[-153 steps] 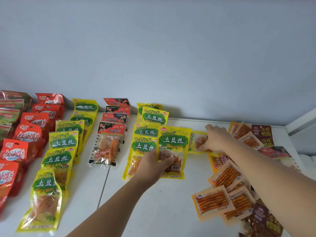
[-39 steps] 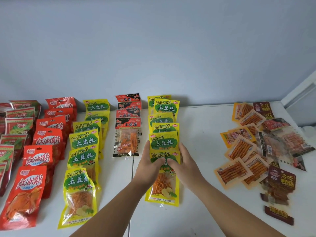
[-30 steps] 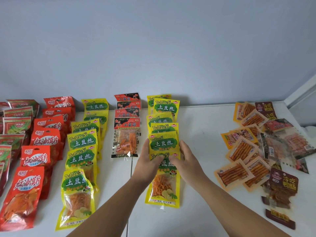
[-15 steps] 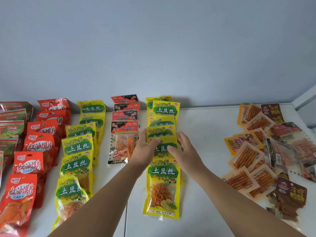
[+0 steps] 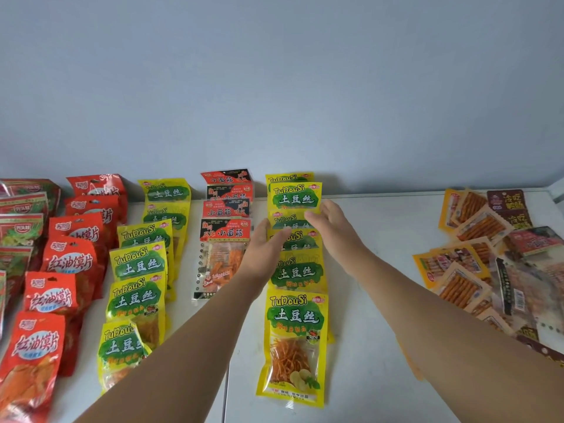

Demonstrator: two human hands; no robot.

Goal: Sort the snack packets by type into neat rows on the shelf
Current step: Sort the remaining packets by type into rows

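The green packets on the far left are chopped off by the frame edge, so not much of those can be read, and the loose pile of orange, brown and clear packets on the right is blurry, jumbled and runs out of shot too. In every row the packets overlap like shingles, so only the front one shows in full. The left forearm also crosses over the front of the left yellow row and clips the corner of the front black-and-red packet. Now the actual thing: the right yellow row runs from the wall toward the camera on the white shelf, and both hands sit on either side of its far half. The left hand lies along the row's left edge, fingers straight and close together, thumb resting over a packet's top band. The right hand mirrors it on the right edge, fingers flat and together, thumb tip touching the second packet from the wall. Nothing is pinched or lifted, the packets lie flat between the two palms. The red row sits further left, well apart from both hands
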